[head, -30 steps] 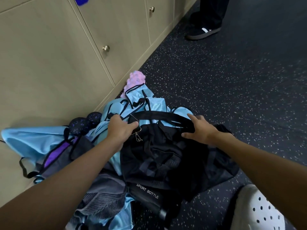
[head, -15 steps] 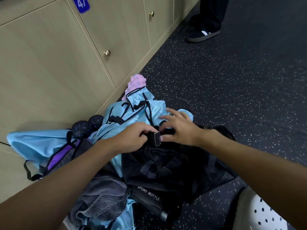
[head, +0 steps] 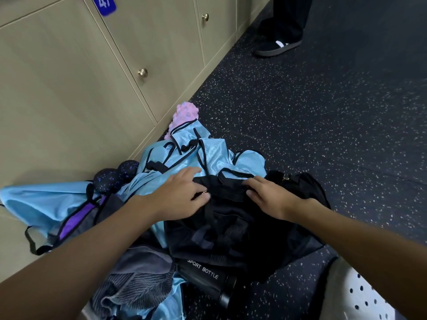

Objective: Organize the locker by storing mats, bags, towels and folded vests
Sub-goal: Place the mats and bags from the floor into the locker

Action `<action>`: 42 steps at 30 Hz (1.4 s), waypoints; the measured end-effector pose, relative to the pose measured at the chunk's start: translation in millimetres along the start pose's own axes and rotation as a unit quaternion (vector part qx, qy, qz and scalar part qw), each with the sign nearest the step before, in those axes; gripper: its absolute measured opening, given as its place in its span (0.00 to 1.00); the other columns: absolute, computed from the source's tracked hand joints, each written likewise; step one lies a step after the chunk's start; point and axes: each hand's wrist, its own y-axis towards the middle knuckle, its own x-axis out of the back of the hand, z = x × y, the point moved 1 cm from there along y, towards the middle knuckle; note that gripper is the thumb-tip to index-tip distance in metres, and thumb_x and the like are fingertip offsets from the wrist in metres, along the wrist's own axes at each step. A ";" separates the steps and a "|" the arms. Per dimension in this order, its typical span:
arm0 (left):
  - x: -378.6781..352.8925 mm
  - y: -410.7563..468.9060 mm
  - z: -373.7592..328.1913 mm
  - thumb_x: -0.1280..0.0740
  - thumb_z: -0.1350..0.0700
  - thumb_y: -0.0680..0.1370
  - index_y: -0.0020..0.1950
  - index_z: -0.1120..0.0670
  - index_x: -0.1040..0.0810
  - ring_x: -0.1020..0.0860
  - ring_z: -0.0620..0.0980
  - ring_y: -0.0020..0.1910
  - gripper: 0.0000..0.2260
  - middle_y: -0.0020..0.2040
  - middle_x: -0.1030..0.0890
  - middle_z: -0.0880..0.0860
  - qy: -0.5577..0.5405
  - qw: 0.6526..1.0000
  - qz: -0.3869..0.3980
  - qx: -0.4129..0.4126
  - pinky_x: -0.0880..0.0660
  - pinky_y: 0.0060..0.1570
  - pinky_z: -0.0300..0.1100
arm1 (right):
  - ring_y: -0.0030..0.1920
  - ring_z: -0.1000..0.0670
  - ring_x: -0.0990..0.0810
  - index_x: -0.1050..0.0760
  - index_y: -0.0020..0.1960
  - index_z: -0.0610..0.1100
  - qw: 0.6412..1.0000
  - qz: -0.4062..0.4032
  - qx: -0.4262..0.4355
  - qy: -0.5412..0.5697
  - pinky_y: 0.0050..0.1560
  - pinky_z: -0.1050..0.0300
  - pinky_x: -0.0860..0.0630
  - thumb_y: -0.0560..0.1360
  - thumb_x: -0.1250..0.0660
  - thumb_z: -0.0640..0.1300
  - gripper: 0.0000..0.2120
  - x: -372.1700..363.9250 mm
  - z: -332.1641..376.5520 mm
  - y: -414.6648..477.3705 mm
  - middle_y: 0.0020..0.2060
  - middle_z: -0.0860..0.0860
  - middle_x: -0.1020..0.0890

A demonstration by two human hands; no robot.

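Both hands (head: 178,196) press the limp, crumpled black mesh bag (head: 240,232).

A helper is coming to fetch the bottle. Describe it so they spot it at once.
Find the pile of light blue vests on the dark speckled floor beside the beige lockers. At its near edge, just below the black mesh bag, lies a black bottle on its side. It alone carries white lettering: SPORT BOTTLE.
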 end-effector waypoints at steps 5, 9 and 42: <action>-5.5 6.6 -15.3 0.40 0.22 0.68 0.81 0.47 0.52 0.60 0.57 0.80 0.50 0.81 0.63 0.57 0.115 0.983 0.141 -0.018 0.56 0.78 0.53 | 0.70 0.42 0.31 0.48 0.79 0.49 0.991 0.054 0.021 -0.117 0.71 0.51 0.37 0.79 0.46 0.66 0.35 -3.2 8.8 -7.2 0.73 0.47 0.33; -14.6 20.9 -7.0 0.42 0.23 0.70 0.81 0.47 0.48 0.47 0.60 0.77 0.46 0.80 0.49 0.63 0.228 0.969 0.087 -0.037 0.49 0.75 0.54 | 0.73 0.42 0.36 0.58 0.80 0.47 0.976 0.081 0.018 -0.204 0.72 0.50 0.40 0.73 0.48 0.74 0.47 -3.3 -3.4 -7.6 0.77 0.44 0.43; -0.4 -16.3 45.0 0.40 0.45 0.81 0.54 0.50 0.24 0.26 0.44 0.46 0.11 0.47 0.26 0.43 -0.011 0.976 -0.173 -0.133 0.29 0.47 0.42 | 0.57 0.50 0.29 0.38 0.60 0.48 0.991 0.024 0.015 -0.132 0.67 0.50 0.41 0.70 0.38 0.72 0.32 0.1 -17.2 -32.3 0.53 0.53 0.26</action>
